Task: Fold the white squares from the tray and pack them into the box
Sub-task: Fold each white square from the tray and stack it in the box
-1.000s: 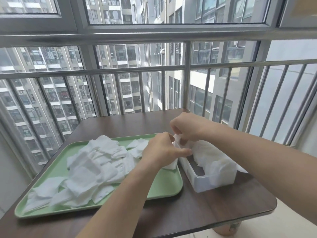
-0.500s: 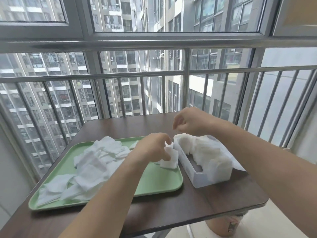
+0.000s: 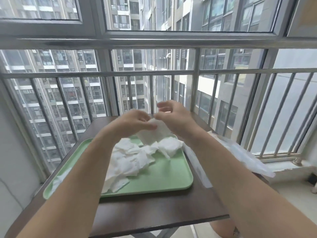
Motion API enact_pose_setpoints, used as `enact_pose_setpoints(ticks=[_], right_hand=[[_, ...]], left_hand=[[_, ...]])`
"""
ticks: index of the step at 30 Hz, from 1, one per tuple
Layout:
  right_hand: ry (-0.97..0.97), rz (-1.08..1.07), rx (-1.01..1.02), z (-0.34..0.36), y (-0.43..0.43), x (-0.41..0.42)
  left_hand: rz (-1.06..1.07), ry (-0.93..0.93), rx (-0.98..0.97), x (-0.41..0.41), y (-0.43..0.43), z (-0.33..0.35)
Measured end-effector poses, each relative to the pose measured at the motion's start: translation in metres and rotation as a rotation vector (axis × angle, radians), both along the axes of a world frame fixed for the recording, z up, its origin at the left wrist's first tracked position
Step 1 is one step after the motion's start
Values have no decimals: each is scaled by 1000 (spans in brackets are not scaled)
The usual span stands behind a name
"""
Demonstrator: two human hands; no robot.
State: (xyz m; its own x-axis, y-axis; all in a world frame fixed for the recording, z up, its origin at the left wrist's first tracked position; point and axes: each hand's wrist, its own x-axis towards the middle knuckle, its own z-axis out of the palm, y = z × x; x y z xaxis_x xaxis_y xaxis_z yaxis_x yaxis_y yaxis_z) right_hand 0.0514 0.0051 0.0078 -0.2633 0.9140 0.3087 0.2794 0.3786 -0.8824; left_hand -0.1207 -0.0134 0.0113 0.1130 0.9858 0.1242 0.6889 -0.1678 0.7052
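A dark table point(image 3: 154, 213) stands against a barred window facing tower blocks. Half a second ago my left hand point(image 3: 132, 122) held a square low beside the box point(image 3: 197, 167) while the right hovered over it. Now both are raised above the far end of the green tray point(image 3: 163, 179) with one white square point(image 3: 154, 134) between them, so I judge a new fold is starting. The left fingers curl round its upper edge. My right hand point(image 3: 175, 117) pinches the top corner, its other fingers loose. The pile of squares point(image 3: 130, 157) lies on the tray.
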Motion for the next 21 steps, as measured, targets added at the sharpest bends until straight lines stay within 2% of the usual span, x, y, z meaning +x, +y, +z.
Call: enact_pose_setpoints(ticks=[5,10,14,19,21], right_hand=[[188,11,-85,-21,9,-35],[386,71,-132,-35,18,-46],[448,67,-130,-45,23,-49],[511,4,-188,-58,29,-50],[591,-23,-214,-60,30,-47]], left_hand=[[116,-281,63,-23,1,-6],[49,-694,-44,-28,-8,-19],[-37,-784,-69,-36,-9,-26],[43,-852,-32,-37,-6,-37],[70,-863,-20,-36,-4,-40]])
